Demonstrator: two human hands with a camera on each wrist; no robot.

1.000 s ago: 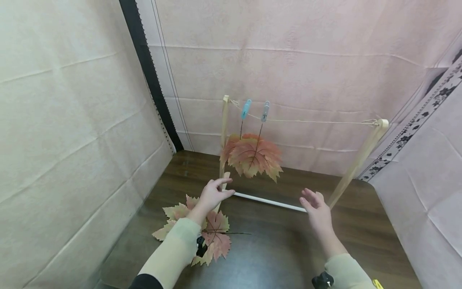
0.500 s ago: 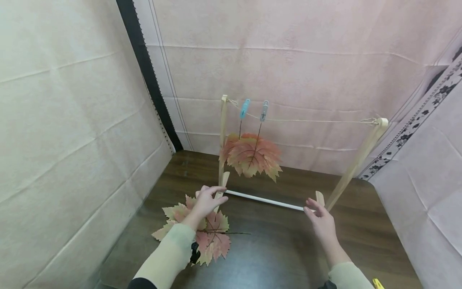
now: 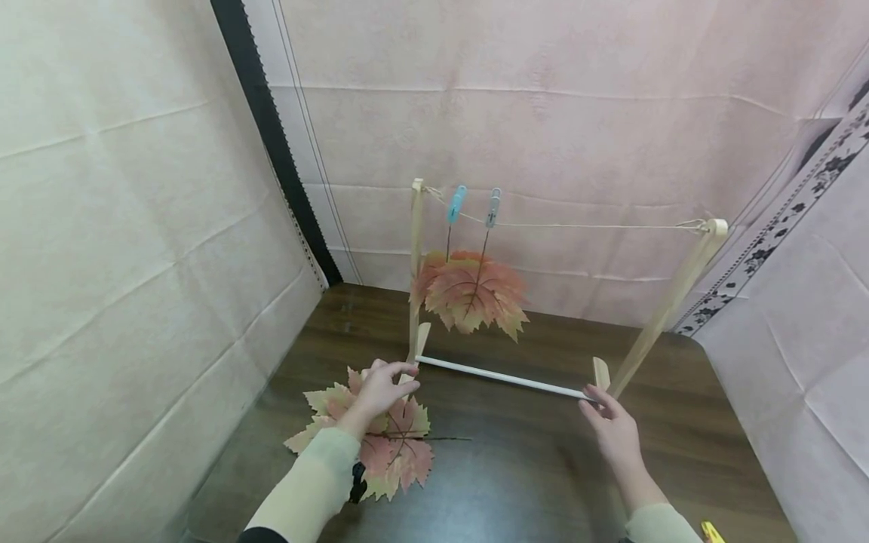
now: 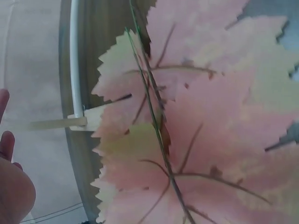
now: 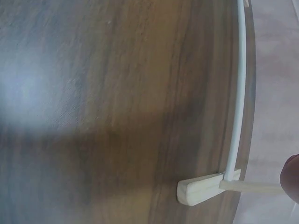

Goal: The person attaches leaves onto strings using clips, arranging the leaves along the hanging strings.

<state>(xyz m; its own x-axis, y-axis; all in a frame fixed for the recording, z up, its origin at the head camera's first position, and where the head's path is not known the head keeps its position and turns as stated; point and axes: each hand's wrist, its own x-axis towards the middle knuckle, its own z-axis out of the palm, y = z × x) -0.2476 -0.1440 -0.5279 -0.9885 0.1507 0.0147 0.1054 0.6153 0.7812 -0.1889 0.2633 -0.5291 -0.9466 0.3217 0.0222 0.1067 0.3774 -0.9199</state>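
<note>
Hovering over the loose leaves [image 3: 407, 461] on the desk [image 3: 516, 483], the left hand [image 3: 382, 390] is holding nothing, thumb and fingers parted. The right hand [image 3: 615, 427] is hanging near the white rod's [image 3: 502, 375] right end, fingers loosely bent (gripping nothing, too). Leaves [image 3: 475, 290] are dangling from two clips [image 3: 457, 204] on the string [image 3: 584, 225].

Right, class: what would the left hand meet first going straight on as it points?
Probably the left wooden foot of the clothesline stand, though depth is unclear and the left hand might pass above it.
</note>
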